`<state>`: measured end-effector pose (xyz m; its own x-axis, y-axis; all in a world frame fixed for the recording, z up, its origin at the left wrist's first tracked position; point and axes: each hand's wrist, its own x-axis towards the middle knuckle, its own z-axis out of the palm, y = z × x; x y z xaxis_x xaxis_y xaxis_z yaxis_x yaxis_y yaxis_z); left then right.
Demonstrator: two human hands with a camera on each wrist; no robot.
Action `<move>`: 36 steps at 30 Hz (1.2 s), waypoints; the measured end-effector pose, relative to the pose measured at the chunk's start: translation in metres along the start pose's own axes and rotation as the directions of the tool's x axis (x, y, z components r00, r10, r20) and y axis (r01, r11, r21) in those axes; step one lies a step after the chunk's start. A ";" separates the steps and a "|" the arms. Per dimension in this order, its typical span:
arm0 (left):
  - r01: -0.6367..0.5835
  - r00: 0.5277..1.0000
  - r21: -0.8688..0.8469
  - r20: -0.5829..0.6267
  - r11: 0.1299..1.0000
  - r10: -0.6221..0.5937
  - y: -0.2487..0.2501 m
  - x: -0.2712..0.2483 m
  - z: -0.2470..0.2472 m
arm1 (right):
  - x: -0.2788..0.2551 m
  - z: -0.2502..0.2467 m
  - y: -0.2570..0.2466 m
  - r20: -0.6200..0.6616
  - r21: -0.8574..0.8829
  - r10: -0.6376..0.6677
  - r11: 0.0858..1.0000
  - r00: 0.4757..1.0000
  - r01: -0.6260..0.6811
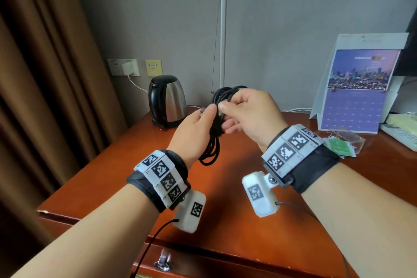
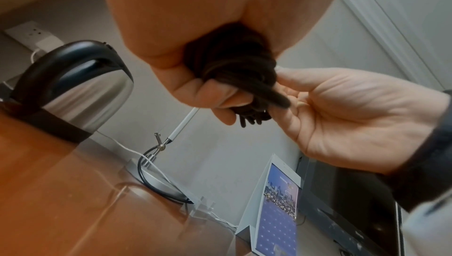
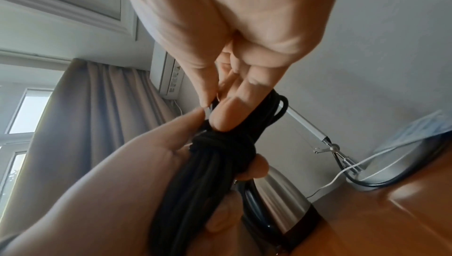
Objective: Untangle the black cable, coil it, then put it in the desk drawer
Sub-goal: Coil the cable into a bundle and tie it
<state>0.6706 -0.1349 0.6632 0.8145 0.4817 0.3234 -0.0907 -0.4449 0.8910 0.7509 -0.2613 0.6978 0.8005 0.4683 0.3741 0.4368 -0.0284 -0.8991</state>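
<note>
— What lay nearest the camera?

— The desk drawer (image 1: pixel 203 262), closed at the front edge of the wooden desk (image 1: pixel 108 178), its metal pull directly below the raised wrists.

— And above it?

— Both hands met in mid-air over the desk. The left hand (image 1: pixel 194 128) was wrapped round the waist of the black cable (image 1: pixel 214 142), a bundle of loops bound by several turns at its middle. Its long axis ran roughly upright: loops hung beneath the fist and more rose above it.

— The other hand?

— The right hand (image 1: pixel 250 115) pinched the cable's loose end between thumb and forefinger, just above the left thumb, fingertips almost touching it. The tip itself was too hidden to make out.

— What did the coming move hinge on?

— Probably tucking that end. The right hand held it; the left already carried the bundle, directly over the drawer.

— Beyond the hands?

— A kettle (image 1: pixel 167 101), a lamp arm (image 1: pixel 223 47) and a calendar (image 1: pixel 358 88) stood at the wall.
</note>
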 end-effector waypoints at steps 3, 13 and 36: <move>-0.001 1.000 0.035 -0.031 0.999 0.002 -0.002 0.001 0.003 | 0.004 -0.005 -0.002 -0.049 -0.250 -0.071 0.967 0.996 0.057; -0.083 0.996 0.030 -0.021 0.996 0.084 -0.001 -0.002 0.000 | 0.008 -0.009 0.008 0.113 0.293 0.172 0.935 0.979 -0.199; 0.071 0.927 -0.316 0.371 0.946 0.055 -0.004 0.002 -0.024 | 0.006 -0.016 -0.005 0.020 -0.054 -0.040 0.998 0.999 0.041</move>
<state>0.6593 -0.1142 0.6681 0.9626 0.1422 0.2305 -0.2095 -0.1483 0.9665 0.7601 -0.2729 0.7083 0.7740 0.4863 0.4056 0.4912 -0.0569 -0.8692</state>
